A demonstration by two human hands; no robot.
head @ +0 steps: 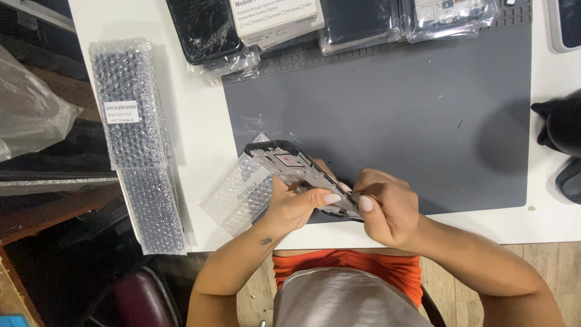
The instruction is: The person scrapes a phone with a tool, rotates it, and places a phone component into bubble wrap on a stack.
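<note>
the phone frame (296, 175) is held tilted above the near edge of the grey mat (423, 109), its dark top corner pointing up and to the left, its bare inner side with metal plate and small parts facing the camera. the left hand (296, 209) cradles it from below, fingers wrapped under the frame and the thumb laid across its lower half, so the fingers are closed on the frame. the right hand (387, 206) meets the frame at its lower end, fingers curled tight with the thumb pressed against the frame's edge; whether it pinches a small part or tool there i cannot tell.

just left of the hands, partly under the frame, lies a small bubble-wrap pouch (239, 194) on the white table (181, 121). further left, two long bubble-wrapped packs (130, 109) lie end to end along the table's edge, the upper one with a white label. at the far edge of the mat sit a black phone in clear film (203, 30), a white box (275, 21), and more wrapped parts (357, 21). a black object (563, 127) rests at the right edge of the table.
</note>
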